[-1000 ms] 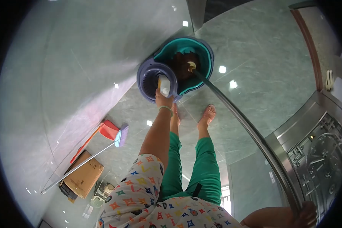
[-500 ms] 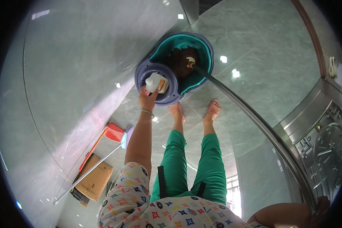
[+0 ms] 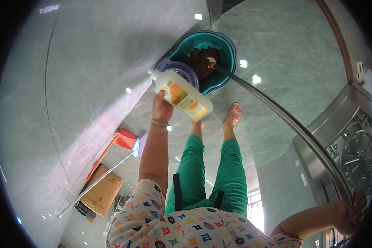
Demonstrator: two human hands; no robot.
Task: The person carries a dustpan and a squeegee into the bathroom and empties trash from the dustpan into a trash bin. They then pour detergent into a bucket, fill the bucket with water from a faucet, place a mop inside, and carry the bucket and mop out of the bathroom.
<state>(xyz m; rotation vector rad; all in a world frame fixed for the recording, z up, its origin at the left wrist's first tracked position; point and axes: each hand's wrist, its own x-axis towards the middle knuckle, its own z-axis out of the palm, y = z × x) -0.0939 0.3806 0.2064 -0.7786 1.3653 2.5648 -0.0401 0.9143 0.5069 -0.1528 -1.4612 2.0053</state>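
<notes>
My left hand is closed round a translucent plastic bottle with an orange label. The bottle is tilted, its neck toward the upper left, and it covers part of the purple round basket of the bucket. Brown mop strands lie in the bucket's teal-lined part. From them a long metal handle runs to the lower right, where my right hand grips its upper end.
A red dustpan and a broom lean at the left by a flattened cardboard box. A metal gas stove is at the right. My sandalled feet stand below the bucket.
The bottle has come up out of the bucket's round basket toward me, and its label now faces up. My right hand keeps its hold on the handle.
</notes>
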